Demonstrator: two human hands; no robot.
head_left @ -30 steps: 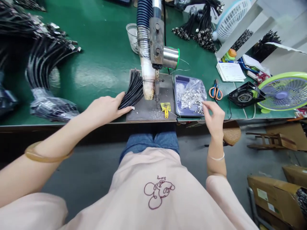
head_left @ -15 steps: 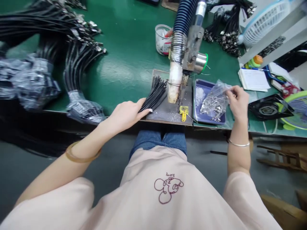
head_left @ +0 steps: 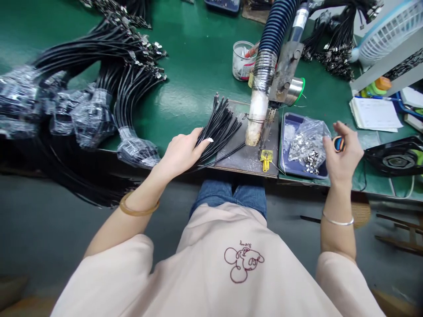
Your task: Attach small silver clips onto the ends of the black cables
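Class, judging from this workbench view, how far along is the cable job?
Done: bagged cable bundles lie piled at left. In hand: the left hand rests on loose black cables by the soldering fixture; the right hand holds scissors. Left: connector shells fill the tray.

Far left of the bench: bagged cable bundles (head_left: 89, 116), black, with metal plugs at their ends, fanning toward the middle.
Far edge, middle: clear plastic cup (head_left: 242, 60) just beside a blue ribbed hose (head_left: 276, 27).
Below the hose: solder spool (head_left: 295, 91) with a green rim, on a metal stand.
Near edge, middle: yellow clip (head_left: 266, 159) on a grey metal plate (head_left: 246, 152).
Far right corner: white fan (head_left: 386, 28), with black plug bundles (head_left: 333, 48) beside it.
Right edge: notepad (head_left: 375, 113); black fan frame (head_left: 395, 156) near the front.
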